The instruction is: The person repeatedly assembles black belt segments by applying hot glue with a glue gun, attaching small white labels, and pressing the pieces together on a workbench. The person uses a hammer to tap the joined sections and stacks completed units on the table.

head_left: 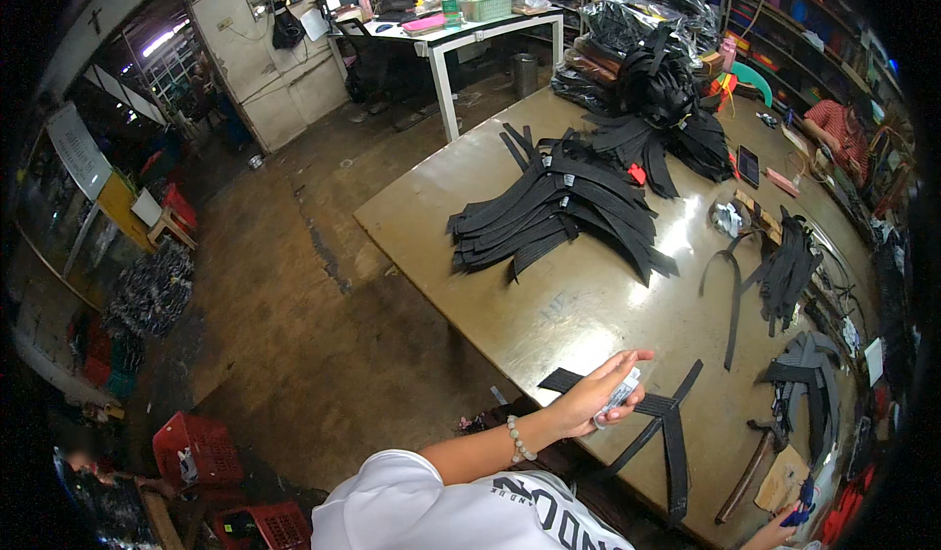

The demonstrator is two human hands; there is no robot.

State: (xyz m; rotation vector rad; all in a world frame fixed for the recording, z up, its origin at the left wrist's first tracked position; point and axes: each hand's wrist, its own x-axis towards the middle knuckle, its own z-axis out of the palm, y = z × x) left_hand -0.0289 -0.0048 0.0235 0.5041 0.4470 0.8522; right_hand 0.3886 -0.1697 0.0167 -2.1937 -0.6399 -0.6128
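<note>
My left hand (600,395), with a beaded bracelet at the wrist, is closed around a small stack of white labels (623,387). It is above a black webbing strap (674,452) that lies at the near table edge, with crossing strap pieces. At the lower right edge my right hand (772,532) shows only in part, its fingers closed at a small dark blue object (802,513). What kind of object that is I cannot make out. Beside it lie a tan cardboard piece (782,479) and a brown curved strip (747,477).
Black straps with white labels (559,207) lie stacked on the metal-topped table (441,197). More black straps (790,274) and a tape roll (727,219) are to the right. A person in a striped shirt (839,130) sits beyond. Red crates (201,447) stand on the floor.
</note>
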